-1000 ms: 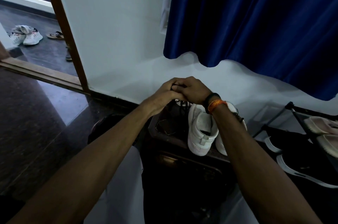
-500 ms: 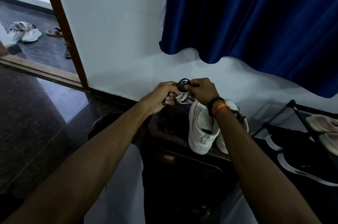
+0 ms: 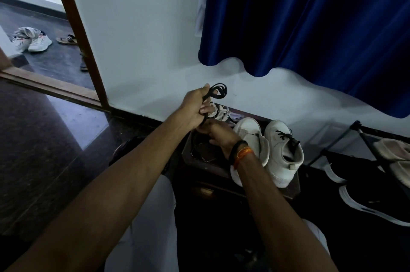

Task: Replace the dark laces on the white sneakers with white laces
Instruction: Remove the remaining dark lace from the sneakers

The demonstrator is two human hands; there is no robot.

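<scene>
Blue curtain (image 3: 310, 16) hangs up top. Mid-frame, my left hand (image 3: 195, 107) curls its fingers around the looped dark lace (image 3: 218, 92). My right hand (image 3: 216, 133) pinches it below, beside the white sneakers (image 3: 281, 149) on the desk (image 3: 221, 171).

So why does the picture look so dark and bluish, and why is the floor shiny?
Head view: the room is dim with a blue cast, the cabinet under the white sneakers nearly black; daylight from the doorway glares off the polished floor; the wide lens bends the door frame.
</scene>
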